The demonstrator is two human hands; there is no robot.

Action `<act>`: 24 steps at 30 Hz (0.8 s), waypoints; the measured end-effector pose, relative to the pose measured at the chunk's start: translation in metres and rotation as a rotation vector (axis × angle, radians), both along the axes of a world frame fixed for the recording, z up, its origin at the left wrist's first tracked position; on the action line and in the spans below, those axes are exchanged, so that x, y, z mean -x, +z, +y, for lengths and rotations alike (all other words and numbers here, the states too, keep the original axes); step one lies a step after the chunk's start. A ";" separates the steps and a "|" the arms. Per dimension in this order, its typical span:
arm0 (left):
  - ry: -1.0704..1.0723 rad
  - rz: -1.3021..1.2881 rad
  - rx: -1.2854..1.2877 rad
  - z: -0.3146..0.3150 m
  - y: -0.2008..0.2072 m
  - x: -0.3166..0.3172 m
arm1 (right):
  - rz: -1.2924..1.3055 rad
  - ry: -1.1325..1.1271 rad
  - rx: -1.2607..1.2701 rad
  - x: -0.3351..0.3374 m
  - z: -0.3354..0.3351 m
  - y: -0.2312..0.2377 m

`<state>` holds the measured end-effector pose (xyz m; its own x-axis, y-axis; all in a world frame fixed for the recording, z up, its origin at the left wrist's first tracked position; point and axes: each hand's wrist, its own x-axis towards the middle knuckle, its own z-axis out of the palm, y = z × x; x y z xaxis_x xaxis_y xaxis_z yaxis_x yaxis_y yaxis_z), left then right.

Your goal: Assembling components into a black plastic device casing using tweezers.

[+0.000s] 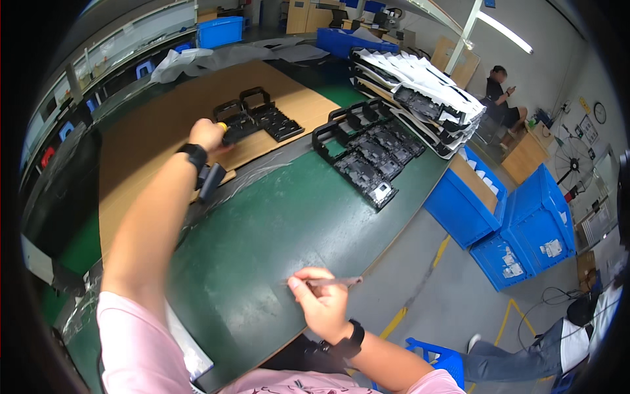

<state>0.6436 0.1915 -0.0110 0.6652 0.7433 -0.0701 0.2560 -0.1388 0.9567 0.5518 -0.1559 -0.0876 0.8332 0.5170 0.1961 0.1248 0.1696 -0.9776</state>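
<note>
My left hand [207, 134] reaches over the cardboard sheet, its fingers curled against the near left side of a black plastic frame [239, 125]. A small yellow bit [222, 126] shows at the fingertips; what they grip is hidden. Touching that frame on its right is another black frame [279, 123] with an upright loop. Above the near edge of the green table, my right hand [321, 305] is closed around a thin, pen-like tool [338, 282] held nearly level. Both wrists wear black bands, and a dark grey block [211, 182] sits by the left one.
A row of black frames with fitted inner parts [374, 157] lies on the green table [262, 230]. Behind it rises a tall stack of trays with white sheets [426, 85]. Blue crates [525, 223] stand on the floor at right. Two people are nearby, one seated far back.
</note>
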 end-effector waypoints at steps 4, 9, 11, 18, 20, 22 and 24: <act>-0.085 -0.389 0.379 -0.006 0.015 0.119 | -0.030 -0.042 -0.146 0.000 0.008 -0.006; -0.058 -0.527 0.632 -0.098 0.051 0.288 | 0.156 0.081 -0.112 0.010 0.011 0.019; 0.062 -0.626 0.634 -0.121 0.055 0.338 | 0.116 0.059 -0.061 0.028 0.007 0.040; 0.156 -0.651 0.352 -0.144 0.038 0.440 | 0.338 0.674 -0.055 0.167 0.059 0.075; 0.400 -0.608 0.119 -0.152 0.028 0.451 | 0.344 0.737 0.079 0.184 0.080 0.068; 0.454 -0.588 0.073 -0.152 0.016 0.468 | 0.317 0.728 0.118 0.190 0.097 0.055; 0.479 -0.641 0.060 -0.150 0.006 0.481 | 0.354 0.707 0.151 0.195 0.109 0.047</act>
